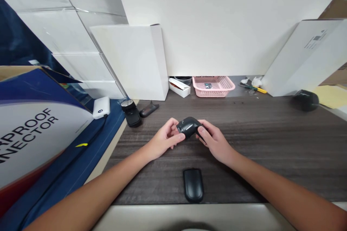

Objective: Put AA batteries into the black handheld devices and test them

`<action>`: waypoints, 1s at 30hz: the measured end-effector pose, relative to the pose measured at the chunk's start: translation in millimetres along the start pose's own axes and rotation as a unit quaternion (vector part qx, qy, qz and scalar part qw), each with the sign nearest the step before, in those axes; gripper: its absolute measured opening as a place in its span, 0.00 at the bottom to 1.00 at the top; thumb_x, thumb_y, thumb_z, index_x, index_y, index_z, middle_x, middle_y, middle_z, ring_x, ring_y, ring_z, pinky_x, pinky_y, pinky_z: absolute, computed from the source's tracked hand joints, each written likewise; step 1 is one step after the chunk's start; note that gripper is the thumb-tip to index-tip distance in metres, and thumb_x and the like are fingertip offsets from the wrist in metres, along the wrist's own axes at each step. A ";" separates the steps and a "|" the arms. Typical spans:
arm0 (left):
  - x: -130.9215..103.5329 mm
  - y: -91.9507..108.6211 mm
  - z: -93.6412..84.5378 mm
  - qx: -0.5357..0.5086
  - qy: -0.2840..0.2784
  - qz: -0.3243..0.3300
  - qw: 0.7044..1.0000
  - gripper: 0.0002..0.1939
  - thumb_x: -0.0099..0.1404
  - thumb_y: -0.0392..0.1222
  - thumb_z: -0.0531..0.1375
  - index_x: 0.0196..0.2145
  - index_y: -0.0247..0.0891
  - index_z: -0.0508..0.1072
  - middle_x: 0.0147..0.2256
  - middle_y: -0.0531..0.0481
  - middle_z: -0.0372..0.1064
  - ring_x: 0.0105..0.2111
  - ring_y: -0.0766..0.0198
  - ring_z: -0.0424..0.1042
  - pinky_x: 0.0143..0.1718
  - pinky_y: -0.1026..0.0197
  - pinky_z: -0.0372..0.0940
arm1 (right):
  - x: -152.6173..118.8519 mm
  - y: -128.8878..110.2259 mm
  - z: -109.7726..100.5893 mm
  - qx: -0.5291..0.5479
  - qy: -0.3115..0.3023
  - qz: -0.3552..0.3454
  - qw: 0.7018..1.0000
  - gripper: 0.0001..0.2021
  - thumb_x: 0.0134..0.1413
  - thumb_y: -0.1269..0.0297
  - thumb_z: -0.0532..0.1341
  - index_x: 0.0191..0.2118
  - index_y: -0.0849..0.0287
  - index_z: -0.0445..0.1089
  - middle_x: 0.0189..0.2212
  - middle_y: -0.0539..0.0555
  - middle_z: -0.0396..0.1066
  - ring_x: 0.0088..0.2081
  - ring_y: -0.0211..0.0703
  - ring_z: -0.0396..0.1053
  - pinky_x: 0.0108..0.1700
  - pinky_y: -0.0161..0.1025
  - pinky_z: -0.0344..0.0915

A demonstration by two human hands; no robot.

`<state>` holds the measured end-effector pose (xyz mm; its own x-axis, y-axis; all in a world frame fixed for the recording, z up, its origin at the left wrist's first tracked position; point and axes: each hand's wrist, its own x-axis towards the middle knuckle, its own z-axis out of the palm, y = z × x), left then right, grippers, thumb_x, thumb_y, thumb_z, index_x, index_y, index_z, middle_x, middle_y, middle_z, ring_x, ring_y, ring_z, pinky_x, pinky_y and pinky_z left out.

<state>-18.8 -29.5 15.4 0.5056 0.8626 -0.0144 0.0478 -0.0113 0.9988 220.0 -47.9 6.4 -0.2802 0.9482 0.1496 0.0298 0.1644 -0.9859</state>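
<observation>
A black angled device (189, 126) with small white lettering is held between both hands above the dark wooden table (244, 130). My left hand (166, 138) grips its wider, ridged end, thumb in front and fingers behind. Around the narrower end is my right hand (214, 139), its thumb lying on top. Below the hands, near the table's front edge, lies a smooth black oval-ended case (193, 185). Two more black items rest to the left: one with a round clear top (131, 113) and a slim curved part (149, 109).
At the back stand a pink basket (213, 87), a small white box (179, 88) and a tall white box (135, 61). A yellow-handled tool (257, 89) and a black rounded object (306, 100) are at the right. A white power bank (101, 108) sits left.
</observation>
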 end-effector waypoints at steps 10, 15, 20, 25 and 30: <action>6.3 -6.2 -3.9 0.017 -0.026 -0.033 0.999 0.40 0.72 0.76 0.41 0.31 0.35 0.69 0.22 0.51 0.64 0.22 0.66 0.64 0.25 0.64 0.61 | -2.2 0.5 1.2 0.001 0.000 0.001 1.000 0.21 0.71 0.44 0.58 0.57 0.53 0.72 0.36 0.51 0.71 0.27 0.36 0.58 0.27 0.34 0.54; 2.6 -3.5 -1.0 0.004 -0.013 -0.004 1.000 0.27 0.68 0.65 0.64 0.47 0.40 0.64 0.25 0.58 0.62 0.23 0.69 0.61 0.22 0.68 0.57 | -0.6 0.5 1.9 0.005 0.006 0.004 1.000 0.21 0.71 0.44 0.58 0.57 0.53 0.72 0.35 0.51 0.71 0.27 0.36 0.58 0.26 0.34 0.55; -0.5 0.1 1.8 0.054 0.028 0.033 0.998 0.28 0.64 0.59 0.71 0.47 0.41 0.62 0.30 0.58 0.61 0.26 0.70 0.62 0.27 0.68 0.59 | 0.0 0.5 1.9 -0.004 0.020 0.004 1.000 0.22 0.70 0.42 0.59 0.56 0.54 0.73 0.35 0.51 0.71 0.28 0.38 0.61 0.26 0.34 0.56; -2.4 -0.2 1.6 0.128 0.033 0.052 0.990 0.24 0.76 0.63 0.53 0.49 0.39 0.69 0.37 0.49 0.66 0.36 0.63 0.67 0.33 0.63 0.63 | 1.6 0.8 2.1 0.003 0.030 0.011 0.999 0.22 0.70 0.42 0.59 0.54 0.54 0.73 0.34 0.51 0.71 0.27 0.37 0.60 0.25 0.35 0.56; -2.6 0.0 3.2 0.147 0.060 0.071 0.985 0.39 0.60 0.59 0.73 0.59 0.43 0.62 0.53 0.44 0.65 0.47 0.58 0.68 0.46 0.58 0.68 | 2.5 1.6 0.9 -0.012 0.039 0.007 0.999 0.21 0.70 0.43 0.59 0.54 0.53 0.73 0.34 0.51 0.71 0.27 0.37 0.60 0.26 0.34 0.56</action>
<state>-17.3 -33.4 15.3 0.4201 0.8953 0.1483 0.2400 -0.2673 0.9332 218.4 -45.5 5.1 -0.2049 0.9684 0.1423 0.0566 0.1569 -0.9860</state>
